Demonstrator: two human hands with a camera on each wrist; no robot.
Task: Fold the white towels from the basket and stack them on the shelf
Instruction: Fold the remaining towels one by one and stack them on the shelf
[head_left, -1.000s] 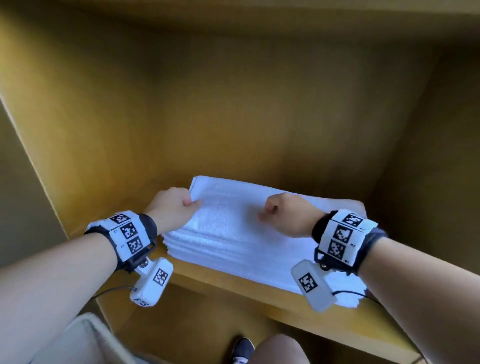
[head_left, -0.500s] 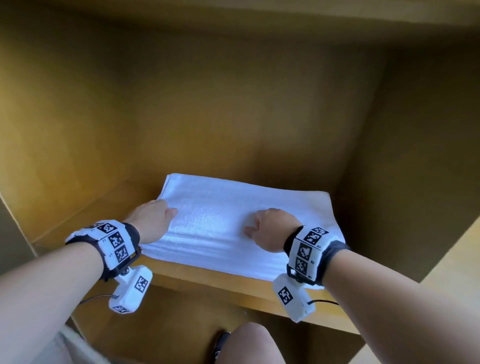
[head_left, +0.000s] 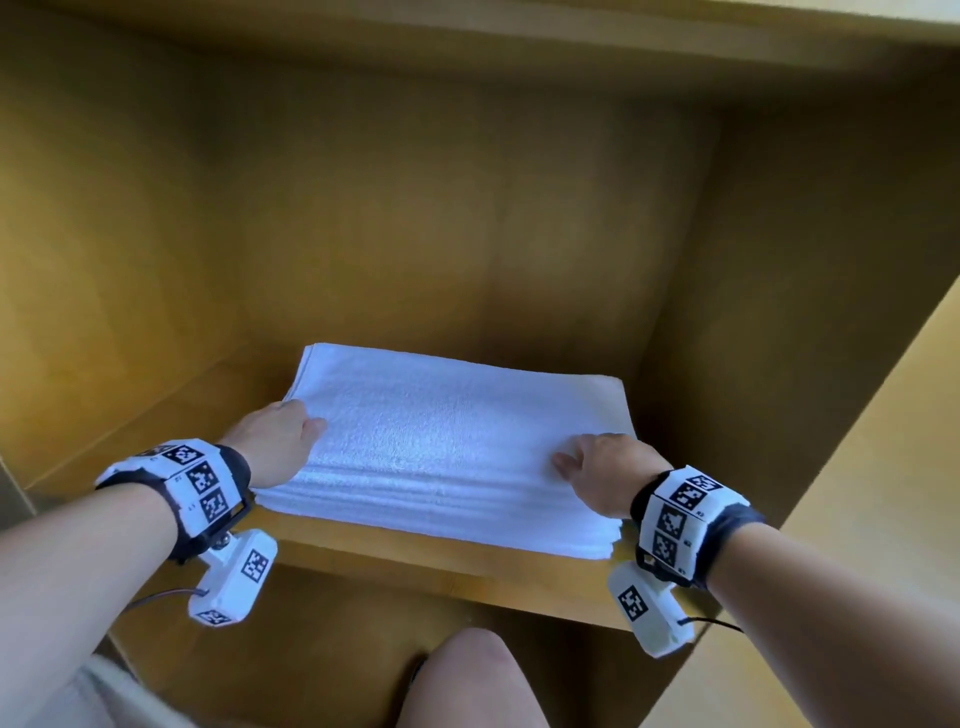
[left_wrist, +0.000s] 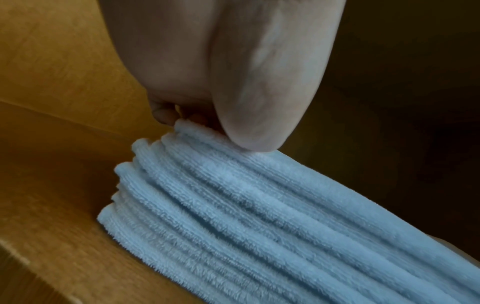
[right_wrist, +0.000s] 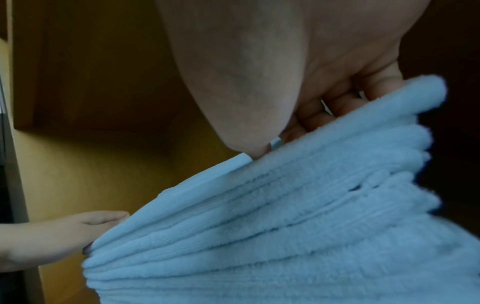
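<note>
White terry towels, folded and stacked in a flat pile, lie on the yellow-brown wooden shelf board in the lower middle of the head view, inside a wooden cubby. Half a second ago both hands sat closer together near the pile's front middle; now they have spread to its two ends, and the right hand, which was a curled fist on top of the pile, has slid to the right front corner. The left hand sits at the pile's left edge, thumb lying on the top towel and fingers tucked down against the side of the folds, clamped lightly on the upper layers. The right hand rests at the right front corner, thumb on top and fingers curled behind the upper towel edge, pinching it. The pile's long axis runs from the left of the frame to the right, slightly tilted so that its right end sits lower in the frame; its layered folded edges face the viewer along the shelf's front lip. A bare knee shows at the bottom centre.
</note>
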